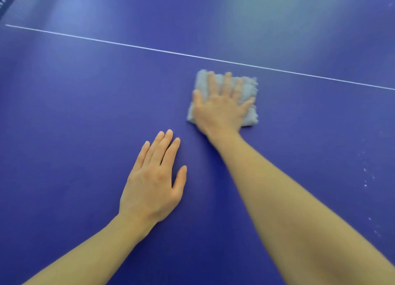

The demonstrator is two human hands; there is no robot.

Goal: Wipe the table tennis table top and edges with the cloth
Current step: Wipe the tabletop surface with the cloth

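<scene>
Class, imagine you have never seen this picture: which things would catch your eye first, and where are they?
First, the pale grey cloth right of centre on the blue table top, pressed flat under the right hand. Next, the left hand, resting flat nearer the viewer. Then the white line slanting across behind them, and white specks at the right edge.

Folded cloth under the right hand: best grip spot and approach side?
Probably the thick right-hand edge of the cloth, pinched from above, coming in from the right. The cloth lies folded flat on the table, so nothing slides under it. That fluffy edge sticks out past the spread fingers of the right hand, which presses it down.
</scene>
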